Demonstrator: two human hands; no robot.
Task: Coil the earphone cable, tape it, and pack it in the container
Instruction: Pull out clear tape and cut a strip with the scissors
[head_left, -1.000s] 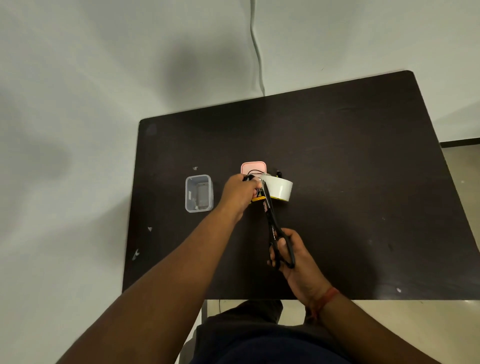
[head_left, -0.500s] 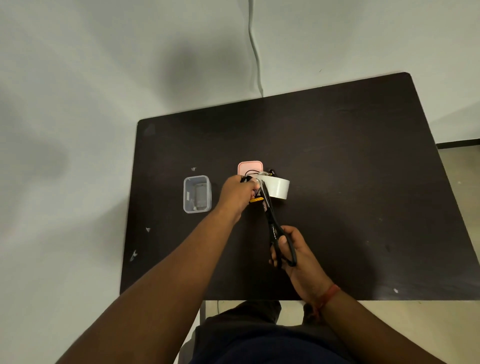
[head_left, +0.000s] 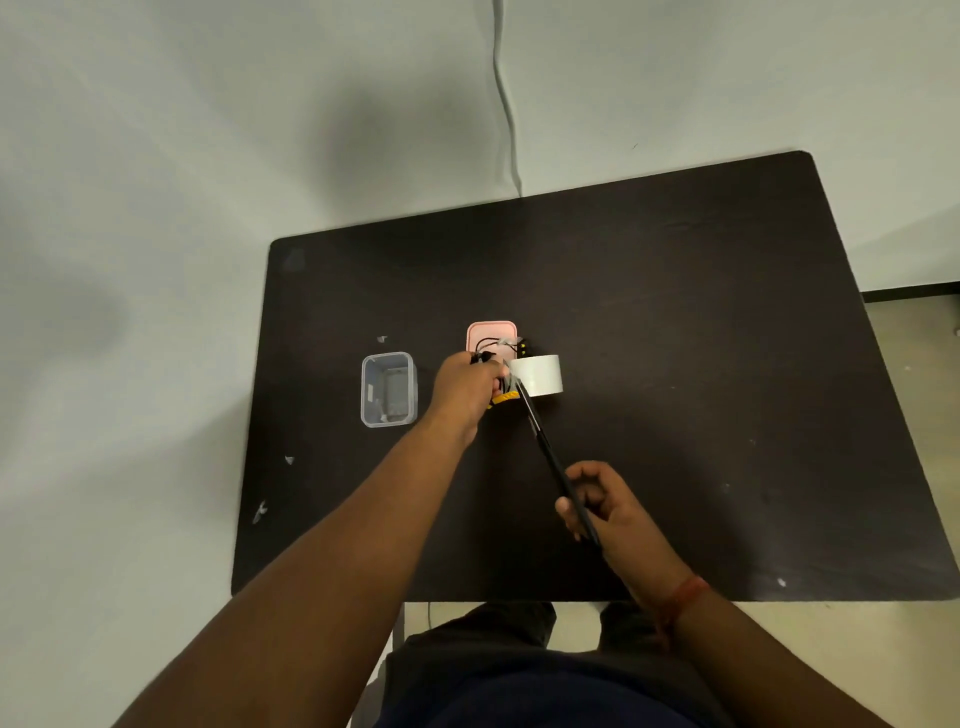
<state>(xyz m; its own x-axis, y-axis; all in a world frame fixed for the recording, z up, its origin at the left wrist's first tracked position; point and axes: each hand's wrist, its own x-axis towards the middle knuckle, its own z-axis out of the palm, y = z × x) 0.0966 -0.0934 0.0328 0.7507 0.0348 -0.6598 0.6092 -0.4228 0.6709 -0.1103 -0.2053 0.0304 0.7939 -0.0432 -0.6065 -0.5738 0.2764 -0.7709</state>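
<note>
My left hand is closed on the coiled black earphone cable near the middle of the dark table. A white tape roll stands just right of that hand, with a strip of tape running to the coil. My right hand grips black scissors, whose blades reach up to the tape strip beside a small yellow piece. The clear plastic container sits open to the left. Its pink lid lies behind my left hand.
Small white scraps lie on the table's left part. A grey cable runs down the wall behind the table. My legs are below the near table edge.
The scissor handles have closed together in my right hand. The tape roll shifted slightly beside my left hand, which stayed in place.
</note>
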